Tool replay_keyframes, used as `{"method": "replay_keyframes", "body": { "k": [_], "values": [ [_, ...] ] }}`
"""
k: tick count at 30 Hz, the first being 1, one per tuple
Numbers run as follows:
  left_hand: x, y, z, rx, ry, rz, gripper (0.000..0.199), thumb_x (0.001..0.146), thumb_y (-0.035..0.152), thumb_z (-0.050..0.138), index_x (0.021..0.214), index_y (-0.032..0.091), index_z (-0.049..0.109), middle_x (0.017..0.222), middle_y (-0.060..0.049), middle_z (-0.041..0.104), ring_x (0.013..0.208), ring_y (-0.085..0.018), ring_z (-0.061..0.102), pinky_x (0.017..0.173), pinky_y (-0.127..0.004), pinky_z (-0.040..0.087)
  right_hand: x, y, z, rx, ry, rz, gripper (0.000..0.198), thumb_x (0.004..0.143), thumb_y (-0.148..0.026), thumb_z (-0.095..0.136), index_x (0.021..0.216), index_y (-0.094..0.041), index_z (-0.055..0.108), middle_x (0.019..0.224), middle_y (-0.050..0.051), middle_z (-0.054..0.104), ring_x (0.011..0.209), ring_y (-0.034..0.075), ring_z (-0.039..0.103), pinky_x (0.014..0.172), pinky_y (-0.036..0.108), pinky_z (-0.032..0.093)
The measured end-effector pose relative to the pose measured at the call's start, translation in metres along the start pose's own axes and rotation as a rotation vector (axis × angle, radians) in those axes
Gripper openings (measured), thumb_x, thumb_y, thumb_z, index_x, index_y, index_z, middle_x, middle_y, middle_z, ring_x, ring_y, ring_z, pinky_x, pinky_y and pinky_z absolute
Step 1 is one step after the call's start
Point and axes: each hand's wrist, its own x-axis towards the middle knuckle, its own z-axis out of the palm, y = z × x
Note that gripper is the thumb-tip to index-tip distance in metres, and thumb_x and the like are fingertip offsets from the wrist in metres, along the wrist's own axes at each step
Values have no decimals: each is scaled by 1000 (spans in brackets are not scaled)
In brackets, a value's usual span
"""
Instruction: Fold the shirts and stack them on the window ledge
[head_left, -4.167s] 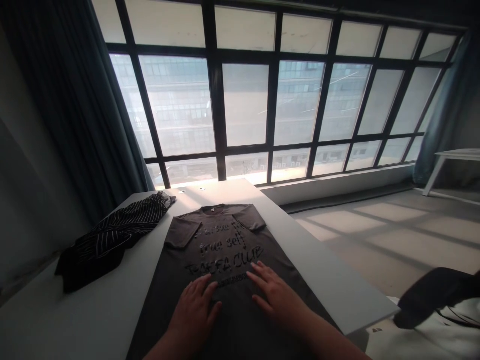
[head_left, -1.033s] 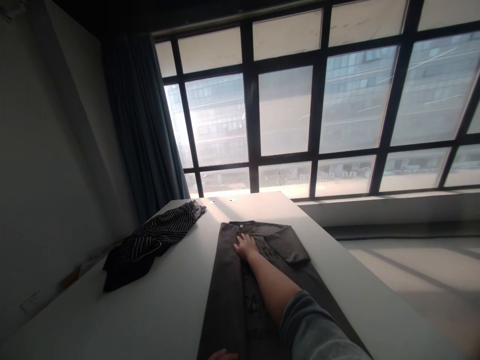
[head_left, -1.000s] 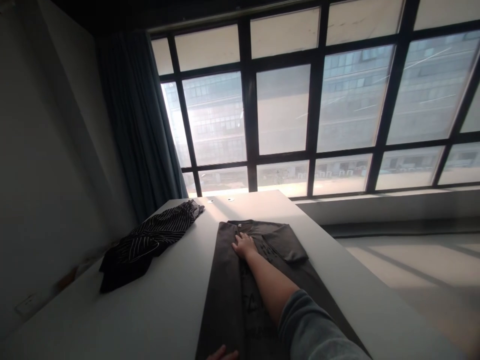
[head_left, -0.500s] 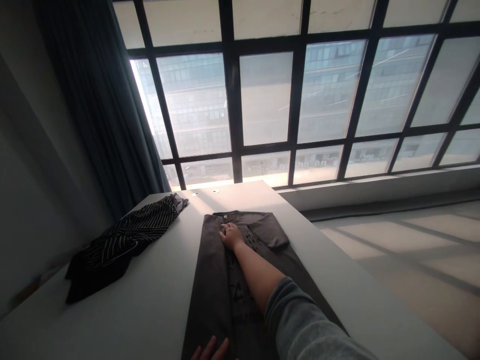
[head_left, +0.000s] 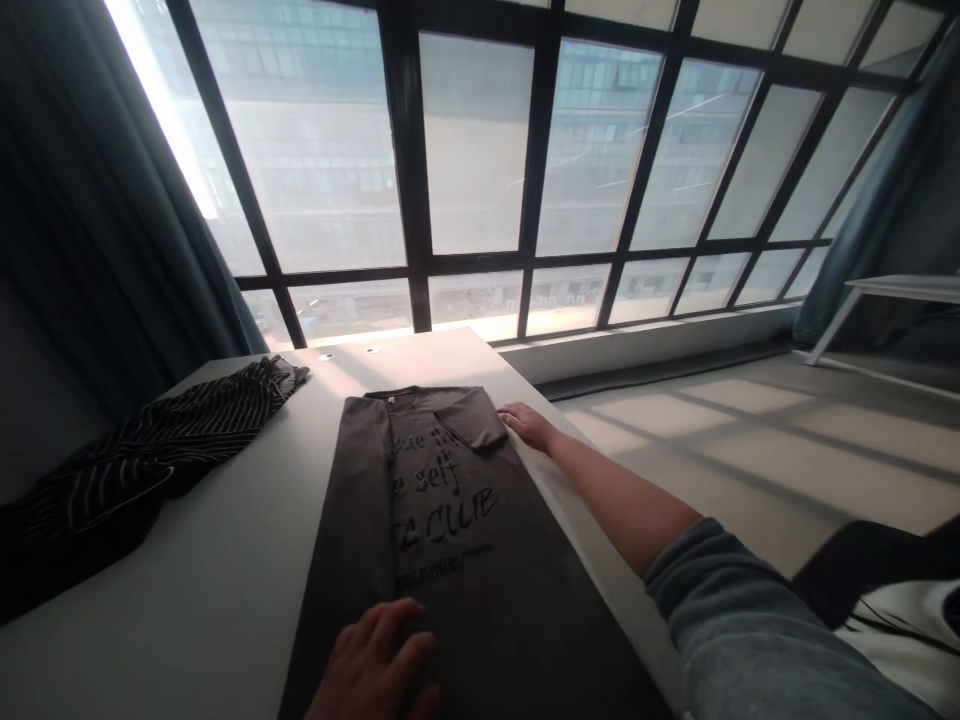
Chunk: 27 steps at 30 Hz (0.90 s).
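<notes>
A dark grey-brown T-shirt [head_left: 465,520] with black lettering lies on the white table, its collar at the far end. Its left side is folded inward over part of the print, and one sleeve rests across the upper right. My left hand [head_left: 382,660] is low over the near part of the shirt, fingers apart and slightly bent, gripping nothing. At the far right edge of the shirt, beside the sleeve, my right hand [head_left: 527,427] rests with fingers stretched toward the fabric. Its fingertips touch or nearly touch the shirt's edge.
A black striped garment [head_left: 195,430] lies crumpled on the left of the white table [head_left: 217,600]. Behind stand a dark-framed window [head_left: 480,150] and a curtain [head_left: 97,220]. To the right are sunlit floor, another white table [head_left: 900,290] and a dark object [head_left: 862,560].
My right hand has moved from the shirt's upper middle to its right edge, uncovering the lettering. More of my left hand shows. The view has turned right.
</notes>
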Motion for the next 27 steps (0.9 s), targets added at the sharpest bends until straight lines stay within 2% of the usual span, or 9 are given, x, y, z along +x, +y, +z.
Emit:
{"method": "replay_keyframes", "body": {
  "k": [5,8,10,14,17,20,22,25,27],
  "values": [
    [77,55,17,-191,-215,333,31,89,40,82,116,34,67,122,5,71,102,-18,67,83,-27,50,-45,51,-9,-28,56,72,46,105,-27,41,142,-17,66,146,11,64,139,24,51,123,36,32],
    [117,86,31,-213,-278,532,27,94,45,76,118,35,68,130,5,70,103,-17,68,80,-27,48,-41,60,-4,-28,31,25,46,104,-29,47,145,-19,65,148,8,63,140,22,51,124,34,30],
    [140,103,37,-223,-275,603,29,97,44,71,125,36,66,139,5,67,102,-17,69,76,-28,48,-30,63,-1,-25,2,-11,47,104,-31,49,148,-22,62,149,6,62,141,21,51,125,33,29],
    [172,126,49,-204,-260,668,30,100,42,66,129,36,64,143,6,66,92,-15,70,66,-30,45,-5,61,7,-18,-33,-55,49,108,-35,43,154,-26,56,154,3,58,147,22,46,127,35,26],
    [184,133,60,-142,-274,694,21,99,42,69,119,34,69,120,6,74,82,-15,67,55,-30,38,15,57,15,-4,-75,-87,49,109,-40,43,156,-29,54,156,0,56,152,22,41,128,35,26],
    [190,137,69,-64,-292,690,15,98,43,71,108,32,71,103,3,72,75,-16,63,47,-29,28,33,53,26,10,-105,-80,49,110,-42,42,156,-30,53,159,0,53,155,24,36,130,39,25],
    [192,138,70,-51,-301,676,14,97,45,71,103,31,72,101,3,71,74,-16,61,46,-29,25,43,51,33,17,-112,-52,48,111,-43,41,155,-29,54,162,1,49,157,27,32,130,47,23],
    [194,138,68,-77,-284,655,18,98,47,70,94,29,73,109,5,72,78,-14,60,50,-29,29,54,46,38,35,-129,-6,45,111,-40,43,151,-29,59,162,3,49,158,32,29,129,57,22],
    [193,137,66,-95,-246,650,17,100,44,68,93,30,73,115,7,73,84,-14,60,55,-29,33,58,42,38,53,-139,15,42,110,-36,45,147,-28,63,160,4,51,158,32,31,129,58,24]
  ]
}}
